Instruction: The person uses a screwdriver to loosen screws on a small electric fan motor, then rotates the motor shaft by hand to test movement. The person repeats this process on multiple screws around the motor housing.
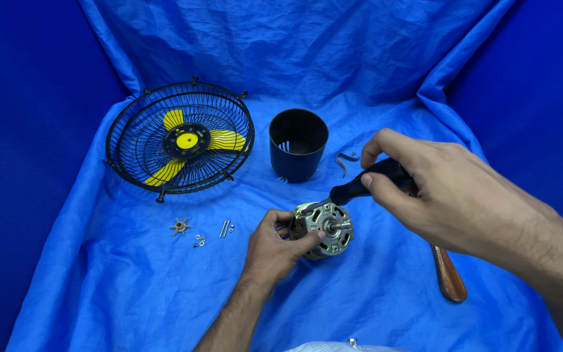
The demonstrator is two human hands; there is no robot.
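Resting on the blue sheet (131, 287), the motor (324, 228) is clasped by the left hand (275, 251); a screwdriver (366, 182) is gripped by the right hand (451, 195). Heavy and rigid it is judged, best held by its casing.

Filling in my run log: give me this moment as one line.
left hand: holds fan motor | right hand: screwdriver, tip at motor | nearby: fan cage, black housing, screws

Fan cage (180, 137) lies left of cup housing (298, 143); motor (324, 228) in front.
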